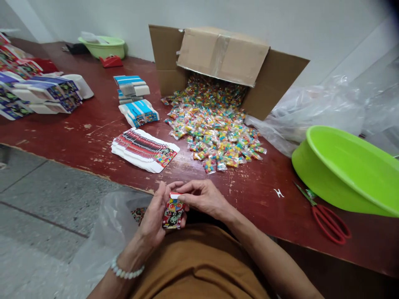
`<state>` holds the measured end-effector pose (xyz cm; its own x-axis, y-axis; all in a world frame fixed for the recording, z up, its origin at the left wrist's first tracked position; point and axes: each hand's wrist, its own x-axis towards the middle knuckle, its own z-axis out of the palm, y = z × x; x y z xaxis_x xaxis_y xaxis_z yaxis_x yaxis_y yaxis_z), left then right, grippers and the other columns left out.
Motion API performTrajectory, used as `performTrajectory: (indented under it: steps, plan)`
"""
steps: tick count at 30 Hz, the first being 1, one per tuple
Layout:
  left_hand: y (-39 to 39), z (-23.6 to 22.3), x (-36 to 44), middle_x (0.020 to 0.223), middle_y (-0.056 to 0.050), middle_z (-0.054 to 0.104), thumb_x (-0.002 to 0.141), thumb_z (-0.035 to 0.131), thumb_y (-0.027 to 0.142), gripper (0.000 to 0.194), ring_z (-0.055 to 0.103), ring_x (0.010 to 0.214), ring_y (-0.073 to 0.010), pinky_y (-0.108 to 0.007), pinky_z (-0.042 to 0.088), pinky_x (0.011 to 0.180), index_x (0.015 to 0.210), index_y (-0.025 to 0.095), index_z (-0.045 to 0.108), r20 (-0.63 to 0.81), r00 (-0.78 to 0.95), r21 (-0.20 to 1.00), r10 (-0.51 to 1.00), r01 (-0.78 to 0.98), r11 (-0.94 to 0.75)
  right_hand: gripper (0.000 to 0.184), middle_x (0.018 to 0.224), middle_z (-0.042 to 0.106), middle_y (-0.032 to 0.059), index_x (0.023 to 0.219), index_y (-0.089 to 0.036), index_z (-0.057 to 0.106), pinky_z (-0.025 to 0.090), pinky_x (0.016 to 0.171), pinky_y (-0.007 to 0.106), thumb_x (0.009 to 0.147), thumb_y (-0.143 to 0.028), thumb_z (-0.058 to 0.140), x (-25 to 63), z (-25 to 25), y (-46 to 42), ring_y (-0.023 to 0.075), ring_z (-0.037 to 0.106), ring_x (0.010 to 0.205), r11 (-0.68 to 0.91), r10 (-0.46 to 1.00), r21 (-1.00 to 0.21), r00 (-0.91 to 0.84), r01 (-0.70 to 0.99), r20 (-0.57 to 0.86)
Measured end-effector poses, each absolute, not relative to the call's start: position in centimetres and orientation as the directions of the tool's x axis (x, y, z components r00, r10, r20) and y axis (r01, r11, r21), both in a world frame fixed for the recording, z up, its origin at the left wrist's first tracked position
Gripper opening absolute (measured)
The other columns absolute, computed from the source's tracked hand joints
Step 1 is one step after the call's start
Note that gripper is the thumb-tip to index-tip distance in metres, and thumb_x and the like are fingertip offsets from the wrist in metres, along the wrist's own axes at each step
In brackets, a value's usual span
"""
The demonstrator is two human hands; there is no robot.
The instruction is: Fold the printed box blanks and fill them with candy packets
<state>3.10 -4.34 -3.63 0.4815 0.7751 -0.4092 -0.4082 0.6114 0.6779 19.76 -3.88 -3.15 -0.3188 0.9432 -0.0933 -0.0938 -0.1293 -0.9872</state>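
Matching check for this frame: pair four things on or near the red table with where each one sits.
Things:
1. small printed box
2. red-handled scissors
3. pile of candy packets
4. stack of flat printed cartons

Places:
A. spilling from the tipped cardboard box
B. held between the left hand and right hand
C. on the table, left of the candy
D. beside the green basin, near the table edge

Pairs: 1-B, 2-D, 3-A, 4-C

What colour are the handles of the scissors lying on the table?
Red. The scissors lie beside the green basin; the head view shows them best.
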Motion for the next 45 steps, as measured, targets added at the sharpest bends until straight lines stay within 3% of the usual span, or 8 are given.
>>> performTrajectory:
  steps: [7, 15, 21, 28, 34, 37, 41, 45]
  plan:
    - [-4.5, -4.0, 2.9, 0.067, -0.002, 0.07, 0.085, 0.058, 0.075, 0.083, 0.064, 0.047, -0.0187, -0.026, 0.051, 0.044, 0.144, 0.017, 0.05, -0.357, 0.431, 0.771, 0.829, -0.365, 0.522, 0.035, 0.073, 0.071, 0.0003, 0.073, -0.018, 0.064, 0.049, 0.05, 0.024, 0.072, -0.045, 0.085, 19.0, -3.4, -2.9, 0.0094, 0.059, 0.05, -0.236, 0.93, -0.952, -0.328, -0.193, -0.164]
    - [-3.9, -3.1, 2.8, 0.079, -0.001, 0.07, 0.084, 0.07, 0.05, 0.048, 0.062, 0.046, -0.0152, -0.028, 0.054, 0.042, 0.119, 0.017, 0.063, -0.48, 0.358, 0.648, 0.801, -0.471, 0.599, 0.008, 0.121, 0.072, 0.0055, 0.099, -0.024, 0.071, 0.046, 0.105, 0.043, 0.092, -0.028, 0.071, 19.6, -2.5, -3.3, 0.0209, 0.064, 0.117, 0.43, 0.834, -0.869, -0.476, 0.245, 0.278]
    - [-5.3, -5.8, -1.6, 0.079, -0.003, 0.075, 0.082, 0.071, 0.059, 0.061, 0.069, 0.065, -0.022, -0.026, 0.05, 0.053, 0.131, 0.024, 0.059, -0.419, 0.003, 0.9, 0.908, -0.127, 0.416, 0.03, 0.115, 0.065, 0.007, 0.118, -0.021, 0.067, 0.052, 0.09, 0.035, 0.092, -0.037, 0.07, 18.8, -4.3, 3.4, 0.0186, 0.065, 0.098, 0.32, 0.916, -0.846, -0.368, 0.427, 0.161]
    - [-5.5, -8.5, -6.9, 0.113, -0.002, 0.069, 0.085, 0.072, 0.053, 0.046, 0.059, 0.113, -0.0253, -0.03, 0.045, 0.098, 0.125, 0.033, 0.06, -0.144, -0.273, 0.963, 0.951, 0.183, 0.198, 0.053, 0.137, 0.048, 0.0216, 0.128, -0.014, 0.054, 0.047, 0.099, 0.051, 0.087, -0.04, 0.075, 16.0, -4.9, 10.8, 0.0375, 0.057, 0.124, 0.0, 1.0, -0.614, -0.014, 0.789, -0.019]
    - [-3.6, -6.4, -4.5, 0.119, -0.003, 0.066, 0.084, 0.074, 0.042, 0.046, 0.059, 0.111, -0.0253, -0.031, 0.042, 0.104, 0.126, 0.031, 0.06, 0.066, -0.314, 0.974, 0.947, 0.226, 0.006, 0.03, 0.115, 0.06, 0.0121, 0.097, -0.016, 0.059, 0.048, 0.094, 0.042, 0.078, -0.027, 0.079, 16.3, -4.9, 11.2, 0.0274, 0.061, 0.108, -0.059, 0.993, -0.842, 0.12, 0.536, 0.007]
    - [-1.7, -4.2, -3.9, 0.132, -0.004, 0.064, 0.074, 0.084, 0.033, 0.057, 0.055, 0.126, -0.0284, -0.032, 0.038, 0.111, 0.126, 0.03, 0.063, 0.175, -0.357, 0.962, 0.918, 0.259, -0.082, 0.015, 0.081, 0.06, -0.0006, 0.089, -0.019, 0.057, 0.048, 0.07, 0.029, 0.09, -0.032, 0.064, 17.6, -4.0, 9.8, 0.0149, 0.058, 0.073, -0.021, 0.997, -0.936, 0.071, 0.351, 0.004]
    - [-0.2, -2.3, -3.1, 0.123, -0.01, 0.072, 0.075, 0.082, 0.049, 0.056, 0.06, 0.122, -0.035, -0.039, 0.05, 0.098, 0.123, 0.022, 0.07, -0.093, 0.005, 0.993, 0.996, -0.076, 0.093, 0.026, 0.065, 0.052, -0.0071, 0.09, -0.02, 0.058, 0.029, 0.049, 0.022, 0.086, -0.043, 0.071, 19.6, -1.5, 6.2, 0.0076, 0.036, 0.049, -0.028, 0.964, -0.998, -0.265, -0.051, -0.014]
    - [-1.2, -2.2, -0.4, 0.097, -0.015, 0.079, 0.068, 0.085, 0.056, 0.054, 0.075, 0.092, -0.0327, -0.038, 0.057, 0.082, 0.1, 0.013, 0.078, -0.302, 0.681, 0.816, 0.668, -0.178, 0.55, 0.036, 0.075, 0.062, -0.0033, 0.088, -0.019, 0.062, 0.039, 0.057, 0.021, 0.078, -0.048, 0.082, 20.4, -0.1, 3.1, 0.008, 0.049, 0.059, -0.088, 0.886, -0.976, -0.463, -0.199, 0.015]
